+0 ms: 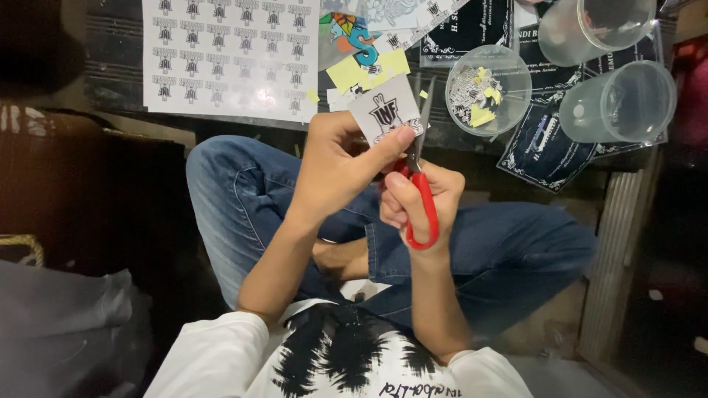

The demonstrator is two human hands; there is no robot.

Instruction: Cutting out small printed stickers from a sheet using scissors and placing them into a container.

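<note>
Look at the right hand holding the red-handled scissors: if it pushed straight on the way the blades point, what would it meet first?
The right hand aims the scissors up the picture. First comes the small printed sticker in the left hand; beyond it, probably the table's dark edge, though depth is unclear.

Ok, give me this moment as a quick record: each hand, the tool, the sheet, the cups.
left hand: pinches a small printed paper piece between thumb and fingers
right hand: grips red-handled scissors, blades pointing up beside the paper piece
sticker sheet: flat on the dark surface, rows of small printed designs
cup with clippings: clear, lying on its side, holds cut scraps
empty cups: two clear ones at the right, on dark printed cards
yellow scraps: loose beside the sheet
</note>
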